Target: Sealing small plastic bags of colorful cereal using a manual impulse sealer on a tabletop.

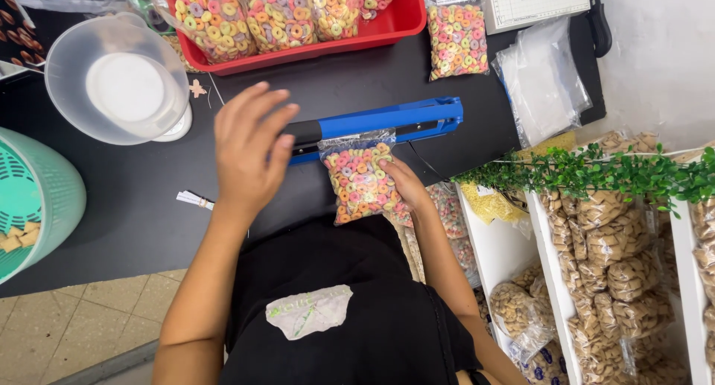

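Right hand [402, 182] pinching cereal bag [361, 178] with its mouth under blue sealer [380, 123] on counter [134, 206], left hand [249, 150] open, empty above handle; possibly a crooked, leaking seal if bag slips.

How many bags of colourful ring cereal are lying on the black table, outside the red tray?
2: one bag under the blue sealer, held by the right hand; one sealed bag beside the red tray. Others may be hidden.

Bright even light, soft shadows, sharp focus, slight wide-angle edge distortion
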